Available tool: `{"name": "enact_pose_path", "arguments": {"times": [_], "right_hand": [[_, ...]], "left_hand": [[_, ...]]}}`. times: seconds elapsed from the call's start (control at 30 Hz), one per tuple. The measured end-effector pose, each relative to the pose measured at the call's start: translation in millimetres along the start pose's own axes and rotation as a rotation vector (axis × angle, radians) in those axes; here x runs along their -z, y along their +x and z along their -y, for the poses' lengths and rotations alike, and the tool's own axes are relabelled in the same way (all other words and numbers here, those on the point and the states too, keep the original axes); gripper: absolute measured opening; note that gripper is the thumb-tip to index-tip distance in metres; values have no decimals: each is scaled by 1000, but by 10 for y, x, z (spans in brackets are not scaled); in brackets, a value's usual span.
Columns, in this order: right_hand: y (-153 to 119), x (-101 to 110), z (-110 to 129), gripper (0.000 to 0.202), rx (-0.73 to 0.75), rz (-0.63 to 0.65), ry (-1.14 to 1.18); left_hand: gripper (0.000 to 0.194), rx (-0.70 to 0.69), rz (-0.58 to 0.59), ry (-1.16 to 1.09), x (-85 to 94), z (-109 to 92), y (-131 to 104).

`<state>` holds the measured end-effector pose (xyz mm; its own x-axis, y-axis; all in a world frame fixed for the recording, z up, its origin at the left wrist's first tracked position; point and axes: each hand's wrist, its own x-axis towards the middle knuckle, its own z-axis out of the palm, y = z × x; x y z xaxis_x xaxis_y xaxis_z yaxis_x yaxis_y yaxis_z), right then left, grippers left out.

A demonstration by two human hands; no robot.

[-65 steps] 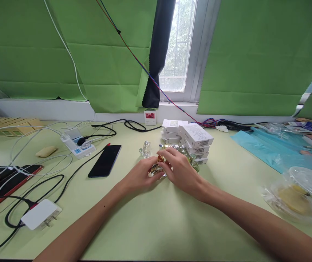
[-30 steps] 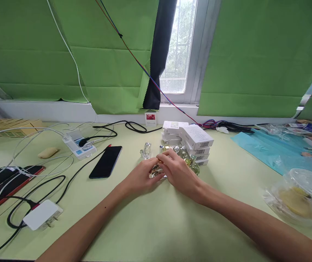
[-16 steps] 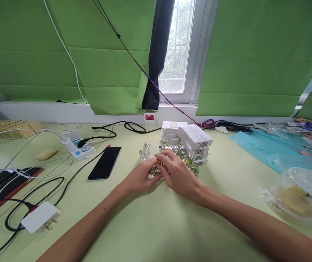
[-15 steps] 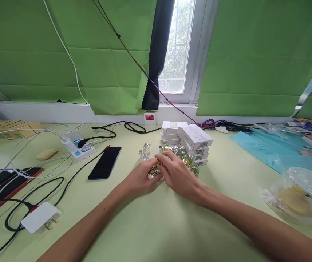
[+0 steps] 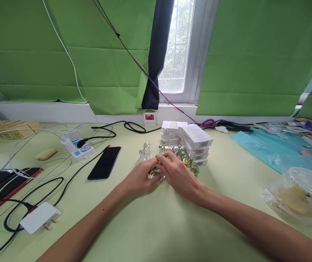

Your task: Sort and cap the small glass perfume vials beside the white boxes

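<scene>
My left hand [image 5: 138, 177] and my right hand [image 5: 178, 174] meet at the middle of the pale green table [image 5: 156, 225]. Both close around a small glass bottle with a gold cap [image 5: 154, 171], which my fingers mostly hide. Just behind my right hand stands a cluster of small glass bottles [image 5: 184, 156]. A single clear bottle [image 5: 145, 150] stands apart to the left of them. Stacked white boxes with barcodes [image 5: 192, 140] sit behind the cluster.
A black phone [image 5: 104, 162] lies left of my hands. Further left are a power strip [image 5: 75, 144], white and black cables [image 5: 32, 160], a white charger [image 5: 37, 217] and a red-edged device [image 5: 7, 180]. At the right are blue plastic [image 5: 270, 149] and a clear lidded container [image 5: 304, 193].
My hands stay on the small bottle, with only slight finger shifts. Another person's hand at the far left edge has left the view.
</scene>
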<state>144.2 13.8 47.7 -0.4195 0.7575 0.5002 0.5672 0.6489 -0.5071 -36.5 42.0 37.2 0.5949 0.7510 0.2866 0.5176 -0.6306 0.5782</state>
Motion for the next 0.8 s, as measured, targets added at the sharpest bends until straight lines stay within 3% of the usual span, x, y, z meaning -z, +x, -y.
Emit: {"name": "enact_pose_path", "arguments": {"times": [0.2, 0.63, 0.8], "right_hand": [[-4, 18, 44, 26, 5, -37, 6], [-7, -27, -2, 16, 0, -27, -16], [-16, -8, 27, 27, -3, -38, -13]], "left_hand": [[2, -3, -14, -6, 0, -6, -5], [10, -8, -15, 2, 9, -6, 2], [4, -5, -26, -16, 7, -19, -2]]}}
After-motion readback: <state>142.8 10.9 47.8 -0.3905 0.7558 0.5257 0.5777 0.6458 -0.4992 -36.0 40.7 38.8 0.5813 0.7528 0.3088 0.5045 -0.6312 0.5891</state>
